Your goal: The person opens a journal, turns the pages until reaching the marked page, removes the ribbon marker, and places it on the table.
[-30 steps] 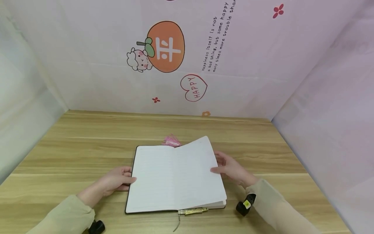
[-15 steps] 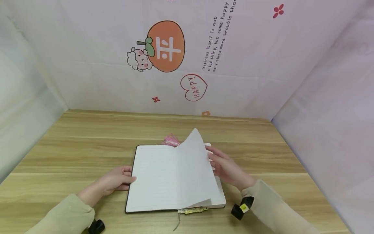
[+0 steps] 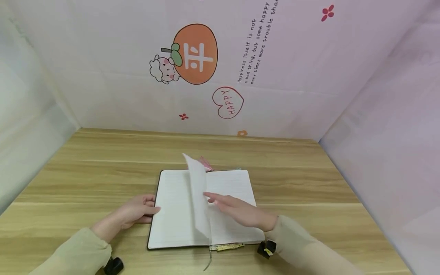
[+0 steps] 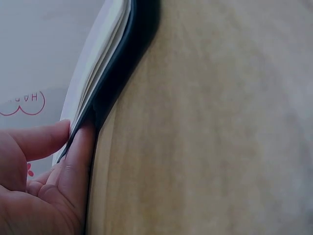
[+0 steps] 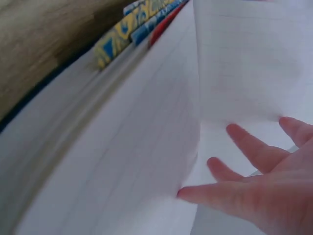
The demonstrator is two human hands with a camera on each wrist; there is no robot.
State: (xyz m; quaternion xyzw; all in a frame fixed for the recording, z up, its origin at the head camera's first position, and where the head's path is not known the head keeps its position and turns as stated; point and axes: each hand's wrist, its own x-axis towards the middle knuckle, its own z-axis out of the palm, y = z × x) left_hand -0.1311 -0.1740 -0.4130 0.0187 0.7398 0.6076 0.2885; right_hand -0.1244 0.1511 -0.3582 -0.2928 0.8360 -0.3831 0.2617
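Note:
A lined notebook [image 3: 172,217] with a dark cover lies open on the wooden table. One loose-standing page [image 3: 197,191] rises near its spine and leans left. My left hand [image 3: 135,210] holds the notebook's left edge, thumb on the paper and fingers under the cover, as the left wrist view also shows at the dark cover [image 4: 132,58]. With outstretched fingers, my right hand [image 3: 240,212] reaches over the right half, fingertips at the raised page. In the right wrist view, the right hand's fingers [image 5: 259,152] are spread against the white paper [image 5: 127,161].
A pink tassel [image 3: 206,164] pokes out at the notebook's top. Yellow patterned strips [image 3: 228,247] and a thin ribbon [image 3: 208,263] stick out at the bottom. A printed backdrop [image 3: 285,103] stands behind the wooden table [image 3: 103,160], with pale walls at both sides.
My right hand has moved left from the notebook's right edge, and the page has swung over past the spine, uncovering the right half. The left hand stays at the left edge.

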